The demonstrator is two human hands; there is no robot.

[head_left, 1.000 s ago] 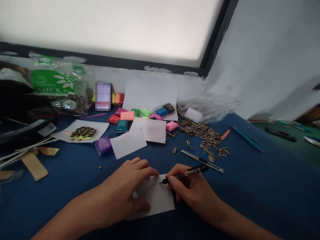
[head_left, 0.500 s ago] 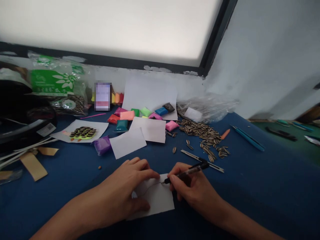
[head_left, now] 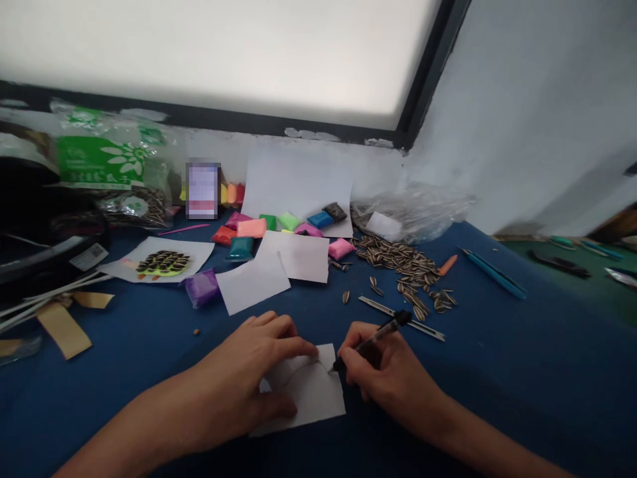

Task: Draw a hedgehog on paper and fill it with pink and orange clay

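Note:
A small white sheet of paper (head_left: 318, 395) lies on the blue tabletop right in front of me. My left hand (head_left: 259, 375) rests over its left part, thumb and fingers spread apart, pressing it flat. In my right hand (head_left: 381, 365) a black pen (head_left: 371, 342) is pinched, its tip touching the paper near the right edge. A thin curved line runs from beside my left thumb across to the pen tip. Part of the sheet is hidden under my left hand. Just beyond my right hand lies a utility knife (head_left: 375, 306).
Behind are sunflower seeds (head_left: 398, 259), colourful clay packets (head_left: 251, 228), a purple packet (head_left: 202, 287) and blank paper pieces (head_left: 253, 284). To the left sits a seed-covered clay picture (head_left: 164, 261). A blue tool (head_left: 492, 272) lies right; a green seed bag (head_left: 107, 162) stands back left.
The pen tip has moved slightly right and down, extending the curved line. The pen stands more upright. My left hand stays on the paper.

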